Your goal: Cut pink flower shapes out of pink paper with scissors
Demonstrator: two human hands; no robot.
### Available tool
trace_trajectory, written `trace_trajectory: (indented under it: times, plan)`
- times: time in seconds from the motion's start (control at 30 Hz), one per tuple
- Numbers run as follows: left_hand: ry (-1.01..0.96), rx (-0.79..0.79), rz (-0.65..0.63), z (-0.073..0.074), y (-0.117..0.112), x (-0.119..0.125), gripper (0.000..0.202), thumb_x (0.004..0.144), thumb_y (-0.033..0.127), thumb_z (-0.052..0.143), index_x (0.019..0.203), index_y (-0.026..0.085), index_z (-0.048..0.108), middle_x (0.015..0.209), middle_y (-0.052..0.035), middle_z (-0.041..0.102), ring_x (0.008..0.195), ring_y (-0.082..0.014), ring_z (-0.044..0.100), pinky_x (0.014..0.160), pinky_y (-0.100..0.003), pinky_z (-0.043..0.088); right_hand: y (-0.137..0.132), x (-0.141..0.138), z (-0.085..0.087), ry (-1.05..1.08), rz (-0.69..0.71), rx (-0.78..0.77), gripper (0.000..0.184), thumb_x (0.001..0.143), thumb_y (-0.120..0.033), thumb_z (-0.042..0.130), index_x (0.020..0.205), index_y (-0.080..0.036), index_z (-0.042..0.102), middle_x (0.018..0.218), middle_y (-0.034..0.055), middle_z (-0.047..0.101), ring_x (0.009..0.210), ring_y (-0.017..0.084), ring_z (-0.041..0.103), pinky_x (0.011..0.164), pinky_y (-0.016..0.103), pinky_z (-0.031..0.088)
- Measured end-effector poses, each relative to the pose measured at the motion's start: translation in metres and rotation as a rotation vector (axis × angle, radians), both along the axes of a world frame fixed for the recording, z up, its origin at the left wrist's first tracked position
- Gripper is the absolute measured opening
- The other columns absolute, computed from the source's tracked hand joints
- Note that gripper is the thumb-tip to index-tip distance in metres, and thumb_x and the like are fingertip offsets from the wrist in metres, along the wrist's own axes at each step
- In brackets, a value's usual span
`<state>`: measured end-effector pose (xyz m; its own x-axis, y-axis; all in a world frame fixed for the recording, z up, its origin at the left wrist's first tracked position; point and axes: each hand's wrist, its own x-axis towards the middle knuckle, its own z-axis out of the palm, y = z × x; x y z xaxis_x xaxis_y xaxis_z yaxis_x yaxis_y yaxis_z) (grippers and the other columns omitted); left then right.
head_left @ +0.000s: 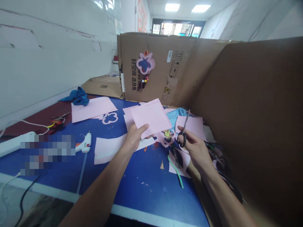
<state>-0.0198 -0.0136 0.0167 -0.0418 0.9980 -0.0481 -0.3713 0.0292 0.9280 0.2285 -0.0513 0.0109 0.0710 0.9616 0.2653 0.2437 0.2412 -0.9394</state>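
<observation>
Blue tabletop, pink sheet, scissors (gap between)

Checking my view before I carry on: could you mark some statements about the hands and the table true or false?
1. The left hand holds a pink sheet. True.
2. The scissors lie on the blue table. False: the right hand holds them.
3. The white glue gun is to the left of both hands. True.
4. The green strip is pinched in the left hand. False: it lies apart from both hands.
5. A flower-shaped decoration is on the cardboard wall. True.
</observation>
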Motion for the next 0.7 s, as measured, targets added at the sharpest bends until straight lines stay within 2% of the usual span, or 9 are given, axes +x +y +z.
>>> trace_trajectory:
  times: [0.13, 0.23, 0.33, 0.57, 0.7]
  plan:
    - [-0.048, 0.006, 0.069, -0.002, 0.003, -0.001, 0.036, 0.076, 0.029, 0.081, 0.107, 0.011, 0.075, 0.093, -0.0145, 0.080, 0.065, -0.0245, 0.074, 0.053, -0.032, 0.055, -0.001, -0.005, -0.003, 0.073, 0.057, -0.098, 0.060, 0.079, -0.052, 0.087, 0.131, -0.023, 0.076, 0.121, 0.0073, 0.079, 0.109, 0.031, 0.071, 0.097, 0.047, 0.056]
    - [-0.055, 0.010, 0.077, -0.002, 0.003, -0.001, 0.039, 0.075, 0.030, 0.082, 0.108, 0.010, 0.075, 0.093, -0.0145, 0.080, 0.065, -0.0247, 0.074, 0.053, -0.032, 0.056, -0.003, -0.010, -0.007, 0.086, 0.077, -0.139, 0.065, 0.079, -0.052, 0.087, 0.134, -0.022, 0.073, 0.101, 0.0056, 0.082, 0.091, 0.028, 0.074, 0.081, 0.041, 0.058]
    - [-0.070, 0.017, 0.085, 0.000, 0.001, -0.001, 0.041, 0.074, 0.030, 0.083, 0.109, 0.009, 0.074, 0.095, -0.0151, 0.080, 0.063, -0.0232, 0.073, 0.053, -0.031, 0.056, -0.003, -0.013, -0.009, 0.099, 0.081, -0.160, 0.066, 0.078, -0.053, 0.088, 0.133, -0.021, 0.070, 0.084, 0.0023, 0.080, 0.074, 0.023, 0.070, 0.067, 0.033, 0.053]
    - [-0.131, 0.024, 0.133, 0.005, -0.002, 0.001, 0.046, 0.071, 0.028, 0.084, 0.112, 0.009, 0.074, 0.107, -0.0174, 0.079, 0.077, -0.0263, 0.076, 0.051, -0.029, 0.055, -0.007, -0.018, -0.008, 0.077, 0.169, -0.177, 0.056, 0.080, -0.057, 0.084, 0.122, -0.022, 0.072, 0.085, 0.0044, 0.078, 0.078, 0.026, 0.070, 0.068, 0.036, 0.052]
    - [-0.155, 0.011, 0.147, 0.006, -0.002, 0.002, 0.049, 0.072, 0.028, 0.083, 0.116, 0.009, 0.073, 0.111, -0.0183, 0.079, 0.082, -0.0278, 0.076, 0.052, -0.029, 0.056, -0.011, -0.023, -0.009, 0.062, 0.207, -0.157, 0.051, 0.082, -0.056, 0.083, 0.119, -0.024, 0.071, 0.098, 0.0040, 0.076, 0.083, 0.024, 0.069, 0.072, 0.035, 0.051]
